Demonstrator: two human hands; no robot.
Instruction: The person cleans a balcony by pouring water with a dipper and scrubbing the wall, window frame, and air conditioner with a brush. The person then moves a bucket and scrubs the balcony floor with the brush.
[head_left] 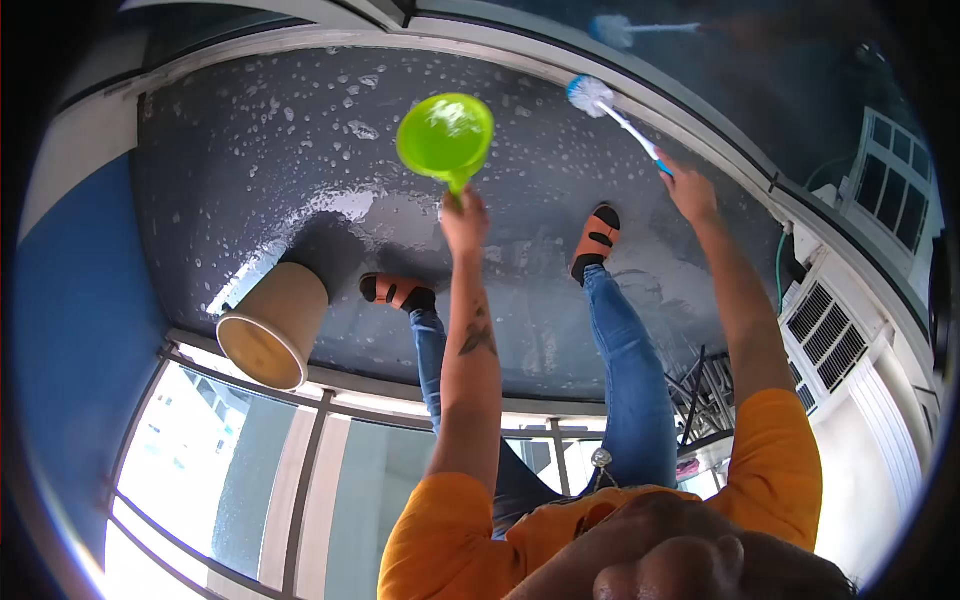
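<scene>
My left hand (463,222) is closed around the short handle of a bright green plastic dipper (443,140). Its round bowl is held out over the wet floor and has a shiny, light patch inside. In my right hand (690,190) is the white and blue handle of a scrubbing brush (588,95). The brush's round white and blue bristle head points away from me, close to the pale frame along the glass; whether it touches the frame I cannot tell. Both arms are stretched forward and well apart.
Soap suds and water cover the dark grey floor (250,130). A beige bucket (275,320) stands at the left near the railing (310,470). My sandalled feet are on the wet floor. Folded metal rods (705,395) and a white louvred unit (828,325) are at the right.
</scene>
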